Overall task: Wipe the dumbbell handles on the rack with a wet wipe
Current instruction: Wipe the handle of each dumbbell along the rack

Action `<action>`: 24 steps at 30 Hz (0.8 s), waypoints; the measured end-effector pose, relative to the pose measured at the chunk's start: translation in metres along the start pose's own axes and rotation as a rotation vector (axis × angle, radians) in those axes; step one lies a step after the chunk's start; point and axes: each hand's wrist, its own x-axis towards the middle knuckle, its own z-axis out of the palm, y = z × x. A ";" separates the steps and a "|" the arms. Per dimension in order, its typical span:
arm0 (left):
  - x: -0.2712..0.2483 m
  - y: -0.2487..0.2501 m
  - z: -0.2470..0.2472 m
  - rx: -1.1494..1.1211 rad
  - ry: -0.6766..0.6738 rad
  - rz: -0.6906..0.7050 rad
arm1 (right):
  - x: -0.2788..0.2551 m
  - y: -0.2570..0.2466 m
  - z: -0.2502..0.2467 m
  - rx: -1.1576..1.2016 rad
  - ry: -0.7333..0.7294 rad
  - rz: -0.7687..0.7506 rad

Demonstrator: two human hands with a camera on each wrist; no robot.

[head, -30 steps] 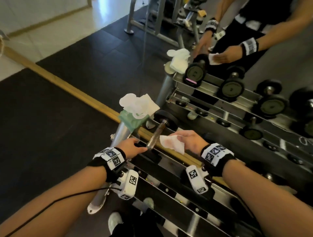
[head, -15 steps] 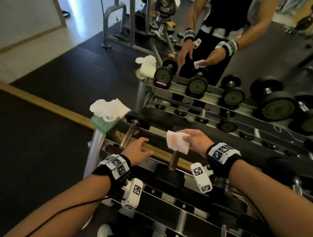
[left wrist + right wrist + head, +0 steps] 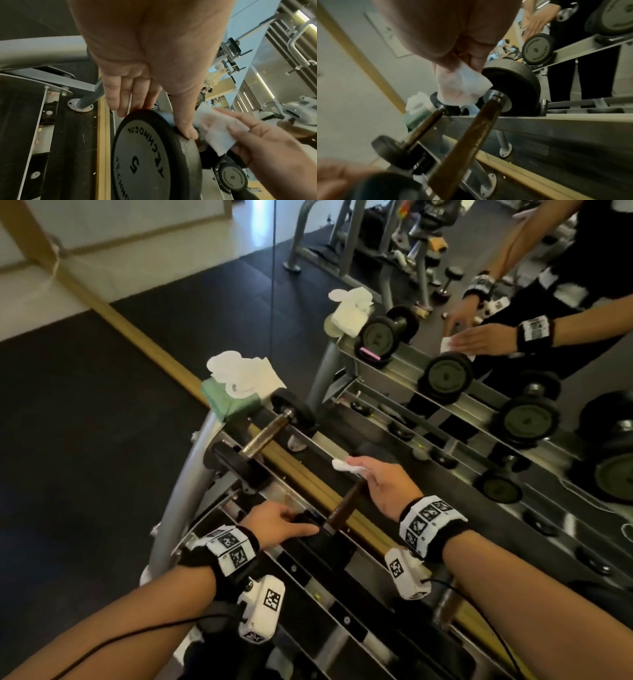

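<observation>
Two dumbbells lie across the top tier of the rack (image 3: pixel 191 474). My left hand (image 3: pixel 301 523) holds the near black plate (image 3: pixel 145 162), marked 5, of the second dumbbell, thumb over its rim and fingers on the other side. Its brown handle (image 3: pixel 346 505) runs away from me. My right hand (image 3: pixel 356 467) pinches a folded white wet wipe (image 3: pixel 344 465) just above the handle's far end, next to the far plate (image 3: pixel 513 92); whether the wipe (image 3: pixel 462 83) touches the handle (image 3: pixel 471 142) is unclear. The first dumbbell's handle (image 3: pixel 265 436) lies to the left, untouched.
A green wipes pack (image 3: pixel 233 402) with white wipes pulled out sits on the rack's left end. A mirror behind the rack reflects more dumbbells (image 3: pixel 445 374) and my arms. Lower rack tiers (image 3: pixel 342 628) lie below my wrists. Black floor mat stretches left.
My left hand moved from beside the first dumbbell onto the second dumbbell's near plate. My right hand carried the wipe down to the far end of that handle.
</observation>
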 end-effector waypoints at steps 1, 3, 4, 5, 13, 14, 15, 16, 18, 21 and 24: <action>0.001 0.001 -0.001 0.008 -0.003 -0.012 | 0.001 0.004 0.004 -0.010 -0.075 0.064; 0.004 0.004 -0.003 0.033 -0.013 -0.033 | 0.001 0.013 0.014 -0.052 -0.175 0.106; 0.004 0.005 -0.004 0.036 -0.019 -0.039 | -0.001 0.018 0.017 -0.043 -0.191 0.092; 0.005 0.007 -0.004 0.034 -0.022 -0.042 | -0.004 0.021 0.018 -0.094 -0.194 0.009; 0.000 0.009 -0.002 -0.035 -0.013 -0.030 | 0.000 0.037 0.018 -0.388 -0.286 -0.230; -0.001 0.010 -0.002 -0.043 -0.013 -0.032 | 0.002 0.039 0.020 -0.449 -0.296 -0.268; -0.002 0.010 -0.002 -0.053 -0.011 -0.033 | 0.004 0.042 0.023 -0.484 -0.271 -0.311; -0.003 0.011 -0.002 -0.062 -0.011 -0.034 | 0.004 0.044 0.026 -0.484 -0.239 -0.339; -0.006 0.012 -0.001 -0.071 -0.013 -0.032 | -0.001 0.045 0.035 -0.489 -0.211 -0.365; -0.010 0.013 0.000 -0.070 -0.009 -0.024 | -0.014 0.041 0.050 -0.565 -0.298 -0.462; -0.012 0.013 0.001 -0.081 -0.008 -0.024 | -0.009 0.028 0.043 -0.735 -0.412 -0.500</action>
